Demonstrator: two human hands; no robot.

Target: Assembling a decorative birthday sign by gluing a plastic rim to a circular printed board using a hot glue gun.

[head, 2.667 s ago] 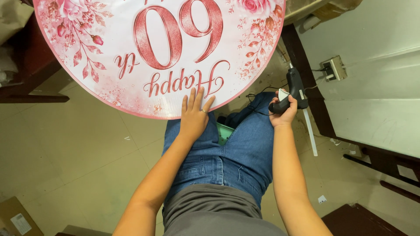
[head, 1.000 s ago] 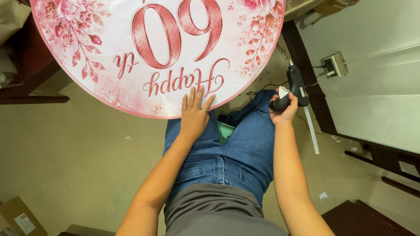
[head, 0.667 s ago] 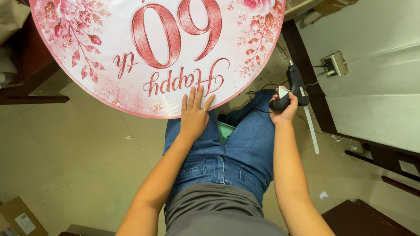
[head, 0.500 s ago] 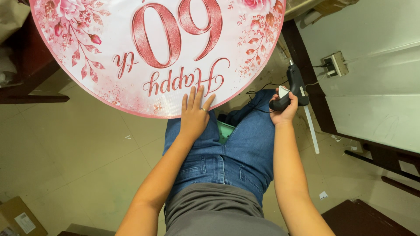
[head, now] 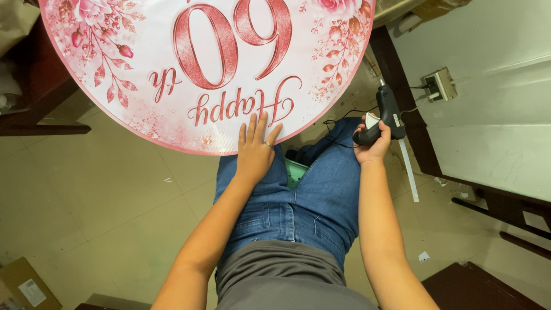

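Pressing flat, the left hand point(head: 254, 150) lay open on the round pink sign point(head: 206, 69). The right hand point(head: 373, 143) gripped a black glue gun point(head: 385, 112); steady pressure near the sign's edge seemed wise.

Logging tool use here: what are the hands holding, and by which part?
Right hand grips a black glue gun by its handle; left hand rests flat on the round pink sign.

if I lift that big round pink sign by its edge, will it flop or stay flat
The round pink sign looks like a thin flat board, so probably stiff and light. Only the left hand steadies it, so it may tip when lifted by one edge.
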